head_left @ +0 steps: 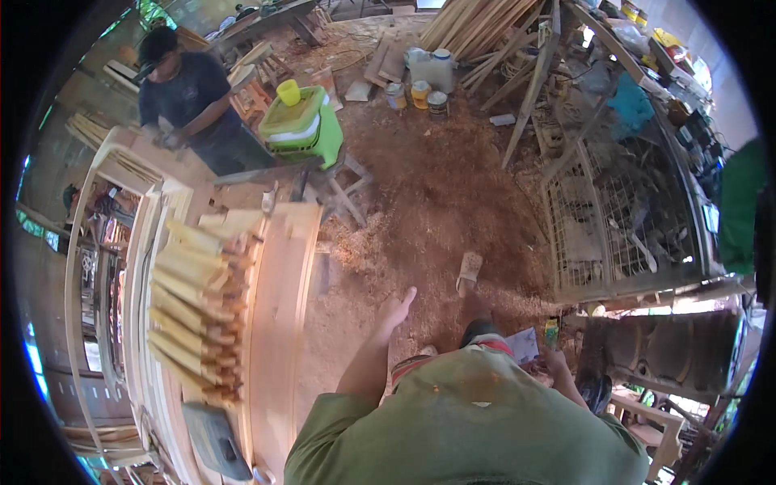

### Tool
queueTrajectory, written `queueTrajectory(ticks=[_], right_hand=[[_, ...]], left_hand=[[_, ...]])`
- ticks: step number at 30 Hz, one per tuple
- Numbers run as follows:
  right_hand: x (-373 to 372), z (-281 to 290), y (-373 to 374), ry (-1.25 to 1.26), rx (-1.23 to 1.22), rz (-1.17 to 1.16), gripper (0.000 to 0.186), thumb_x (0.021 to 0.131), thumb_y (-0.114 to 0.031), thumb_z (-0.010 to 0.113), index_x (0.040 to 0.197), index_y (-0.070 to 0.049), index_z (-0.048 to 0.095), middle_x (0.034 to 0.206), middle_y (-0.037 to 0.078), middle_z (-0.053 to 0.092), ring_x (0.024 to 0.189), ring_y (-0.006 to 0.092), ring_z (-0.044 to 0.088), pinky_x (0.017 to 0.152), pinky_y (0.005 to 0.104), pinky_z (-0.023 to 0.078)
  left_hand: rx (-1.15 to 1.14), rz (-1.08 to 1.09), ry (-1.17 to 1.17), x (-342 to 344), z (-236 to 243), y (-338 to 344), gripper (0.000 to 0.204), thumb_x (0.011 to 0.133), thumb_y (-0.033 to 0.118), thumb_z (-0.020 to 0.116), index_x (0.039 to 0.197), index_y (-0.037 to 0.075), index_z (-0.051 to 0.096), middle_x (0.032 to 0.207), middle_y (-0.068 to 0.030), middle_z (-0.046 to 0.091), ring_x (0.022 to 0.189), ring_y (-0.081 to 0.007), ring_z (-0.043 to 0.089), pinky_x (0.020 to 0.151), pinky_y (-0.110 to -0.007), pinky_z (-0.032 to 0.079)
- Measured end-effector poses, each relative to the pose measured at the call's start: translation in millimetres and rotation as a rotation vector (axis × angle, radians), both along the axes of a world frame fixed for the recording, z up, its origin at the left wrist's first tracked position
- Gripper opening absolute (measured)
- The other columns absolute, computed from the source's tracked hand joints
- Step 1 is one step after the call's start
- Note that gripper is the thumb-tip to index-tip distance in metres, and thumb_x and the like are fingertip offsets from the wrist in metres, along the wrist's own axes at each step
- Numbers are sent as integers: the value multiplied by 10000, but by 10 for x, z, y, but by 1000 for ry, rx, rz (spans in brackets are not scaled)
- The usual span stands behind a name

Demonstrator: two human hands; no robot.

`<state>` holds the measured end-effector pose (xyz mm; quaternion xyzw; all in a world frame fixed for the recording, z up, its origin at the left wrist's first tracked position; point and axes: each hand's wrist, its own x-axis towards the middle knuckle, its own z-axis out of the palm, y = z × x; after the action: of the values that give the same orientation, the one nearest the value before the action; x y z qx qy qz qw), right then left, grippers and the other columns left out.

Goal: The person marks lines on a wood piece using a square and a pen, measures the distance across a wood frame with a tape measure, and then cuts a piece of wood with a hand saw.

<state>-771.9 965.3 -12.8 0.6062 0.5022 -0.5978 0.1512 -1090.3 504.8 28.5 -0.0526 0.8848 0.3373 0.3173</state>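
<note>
My left hand hangs over the dirt floor in front of me, to the right of the workbench. It holds nothing, and its fingers are partly stretched out. On my right side, my right hand is closed round the lower end of a small yellow-green object, too small to name. A pale sheet shows beside that hand. To my left, several shaped wooden pieces lie in a row on the wooden workbench. A dark, flat case-like thing lies near them.
Another person stands at the bench's far end, hands on wood. A green bin stands ahead left, paint cans and wood strips farther back. A wire-mesh cage borders the right. My sandalled foot is on the sawdust-strewn floor.
</note>
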Motion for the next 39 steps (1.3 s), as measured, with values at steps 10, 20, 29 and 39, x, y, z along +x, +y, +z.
queueTrajectory(ticks=[10, 20, 29, 39], right_hand=[[-3237, -755, 962, 138, -169, 166, 361, 898, -391, 691, 1088, -90, 631, 830, 105, 662, 616, 233, 609, 488, 389, 471], [-8675, 147, 923, 357, 50, 524, 261, 965, -325, 607, 1033, -74, 584, 809, 63, 632, 574, 157, 554, 459, 312, 439], [-10688, 35, 1286, 111, 161, 662, 318, 971, -362, 596, 1108, -76, 619, 840, 60, 672, 608, 183, 597, 519, 311, 465], [-12729, 463, 1123, -111, 70, 191, 340, 908, -404, 650, 1034, -89, 636, 857, 92, 661, 648, 224, 581, 545, 368, 462]], left_hand=[[-167, -241, -338, -1437, -1581, -528, 557, 857, 554, 587, 1080, 63, 727, 1066, -154, 732, 1002, -306, 702, 929, -405, 518], [-47, 481, -172, -4779, -549, 505, 640, 858, 482, 595, 1219, -44, 641, 1211, -349, 618, 1153, -432, 621, 993, -467, 478], [180, 410, -192, -8287, -733, 460, 576, 880, 457, 604, 1183, -28, 669, 1108, -282, 691, 1092, -370, 660, 935, -450, 491], [265, 655, -18, -12009, -333, -501, 586, 863, 443, 673, 1064, -108, 684, 1002, -265, 713, 1009, -359, 690, 824, -457, 516]])
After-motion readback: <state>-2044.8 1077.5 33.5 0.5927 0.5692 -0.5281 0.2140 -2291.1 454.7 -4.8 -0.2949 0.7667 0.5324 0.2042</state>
